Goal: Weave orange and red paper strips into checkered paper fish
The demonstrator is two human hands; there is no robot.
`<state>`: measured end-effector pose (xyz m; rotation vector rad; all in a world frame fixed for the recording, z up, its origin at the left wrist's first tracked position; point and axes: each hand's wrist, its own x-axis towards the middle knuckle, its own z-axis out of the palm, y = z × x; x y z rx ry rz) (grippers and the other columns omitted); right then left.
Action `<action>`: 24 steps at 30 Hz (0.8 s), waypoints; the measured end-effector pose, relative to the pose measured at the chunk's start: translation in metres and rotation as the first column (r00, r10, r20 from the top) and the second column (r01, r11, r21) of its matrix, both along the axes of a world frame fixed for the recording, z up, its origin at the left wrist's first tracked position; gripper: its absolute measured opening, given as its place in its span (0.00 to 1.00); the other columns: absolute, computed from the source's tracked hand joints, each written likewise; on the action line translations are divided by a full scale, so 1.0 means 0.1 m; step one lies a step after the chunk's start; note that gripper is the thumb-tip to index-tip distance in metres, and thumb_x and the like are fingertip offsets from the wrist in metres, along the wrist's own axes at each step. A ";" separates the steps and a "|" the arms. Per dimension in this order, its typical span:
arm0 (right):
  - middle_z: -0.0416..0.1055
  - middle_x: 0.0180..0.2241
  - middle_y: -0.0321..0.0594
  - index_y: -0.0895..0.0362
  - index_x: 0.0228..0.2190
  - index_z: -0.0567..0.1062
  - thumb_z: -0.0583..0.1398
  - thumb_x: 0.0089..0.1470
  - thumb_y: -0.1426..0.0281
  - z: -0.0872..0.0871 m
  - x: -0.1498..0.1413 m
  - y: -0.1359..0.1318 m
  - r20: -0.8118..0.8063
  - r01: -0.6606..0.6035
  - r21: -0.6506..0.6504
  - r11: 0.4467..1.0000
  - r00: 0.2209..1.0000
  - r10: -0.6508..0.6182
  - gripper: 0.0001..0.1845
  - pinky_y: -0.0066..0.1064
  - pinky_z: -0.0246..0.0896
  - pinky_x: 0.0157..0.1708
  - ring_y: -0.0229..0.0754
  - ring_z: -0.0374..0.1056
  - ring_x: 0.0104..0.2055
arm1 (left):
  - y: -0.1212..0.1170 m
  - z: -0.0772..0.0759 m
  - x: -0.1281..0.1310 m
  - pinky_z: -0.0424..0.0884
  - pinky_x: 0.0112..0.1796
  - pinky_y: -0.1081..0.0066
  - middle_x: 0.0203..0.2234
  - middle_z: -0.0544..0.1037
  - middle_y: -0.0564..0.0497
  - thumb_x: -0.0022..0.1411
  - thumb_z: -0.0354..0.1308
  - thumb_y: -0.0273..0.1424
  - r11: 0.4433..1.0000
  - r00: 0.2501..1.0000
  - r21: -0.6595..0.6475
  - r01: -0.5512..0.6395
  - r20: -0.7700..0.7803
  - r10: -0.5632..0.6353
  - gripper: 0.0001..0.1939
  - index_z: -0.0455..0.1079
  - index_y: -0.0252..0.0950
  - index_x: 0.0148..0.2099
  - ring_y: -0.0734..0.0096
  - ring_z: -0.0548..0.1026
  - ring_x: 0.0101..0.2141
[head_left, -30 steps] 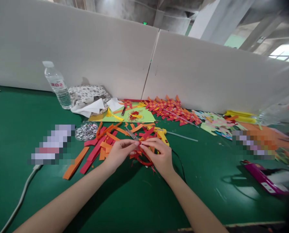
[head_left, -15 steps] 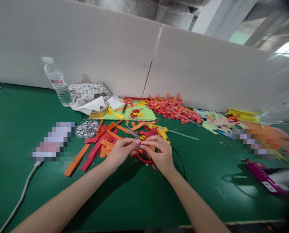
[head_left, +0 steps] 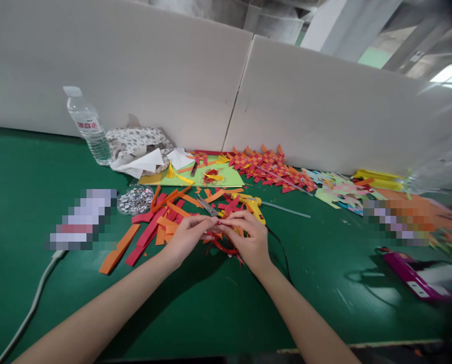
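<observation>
Scarcely shifted since the earlier frame, left hand (head_left: 188,236) and right hand (head_left: 252,241) meet at the fingertips, their grip pinching a small red piece (head_left: 219,223) over the desk (head_left: 195,323). Knuckles could brush the yellow glue gun (head_left: 254,206), possibly hot, or the scissors (head_left: 207,206), both crowded just beyond the fingers.

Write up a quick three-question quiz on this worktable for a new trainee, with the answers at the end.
1. Multiple choice: which tool lies just beyond the right hand?
a) a stapler
b) a yellow glue gun
c) a paintbrush
2. True or false: the water bottle has its white cap on.
3. Fill in the blank: where the fingertips of the left hand and right hand meet, a small ____ piece shows.
Key: 1 b; 2 true; 3 red.
</observation>
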<state>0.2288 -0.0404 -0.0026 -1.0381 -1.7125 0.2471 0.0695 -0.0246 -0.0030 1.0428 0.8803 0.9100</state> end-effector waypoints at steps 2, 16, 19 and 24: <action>0.71 0.29 0.39 0.53 0.29 0.80 0.63 0.47 0.75 0.00 0.00 -0.01 -0.001 0.006 0.003 1.000 1.000 -0.006 0.07 0.32 0.66 0.32 0.39 0.69 0.31 | 0.00 0.01 -0.01 0.70 0.37 0.71 0.32 0.80 0.47 0.52 0.62 0.37 1.000 1.000 -0.004 0.004 0.017 -0.004 0.11 0.77 0.36 0.34 0.65 0.76 0.37; 0.69 0.31 0.38 0.50 0.35 0.79 0.61 0.51 0.76 -0.11 0.00 -0.03 0.058 -0.002 0.080 0.997 0.998 -0.003 0.12 0.32 0.66 0.33 0.39 0.68 0.34 | -0.02 0.05 0.01 0.69 0.36 0.76 0.25 0.79 0.53 0.43 0.68 0.31 0.999 0.997 -0.009 -0.040 0.063 0.041 0.08 0.76 0.35 0.28 0.75 0.74 0.29; 0.69 0.32 0.39 0.49 0.38 0.78 0.60 0.51 0.77 -0.11 0.00 -0.03 0.101 0.005 0.106 0.994 0.995 -0.016 0.14 0.32 0.66 0.34 0.39 0.67 0.35 | -0.01 0.03 0.00 0.69 0.36 0.76 0.26 0.79 0.53 0.42 0.69 0.31 0.999 0.996 -0.033 -0.031 0.085 0.034 0.09 0.77 0.35 0.29 0.75 0.75 0.30; 0.69 0.35 0.41 0.50 0.42 0.76 0.60 0.50 0.77 -0.04 0.00 -0.03 0.175 -0.053 0.108 0.993 0.984 0.033 0.17 0.35 0.66 0.37 0.41 0.67 0.38 | 0.05 -0.04 -0.03 0.69 0.34 0.77 0.27 0.78 0.53 0.43 0.69 0.33 0.997 0.995 -0.080 -0.014 0.093 0.022 0.10 0.77 0.37 0.31 0.76 0.74 0.29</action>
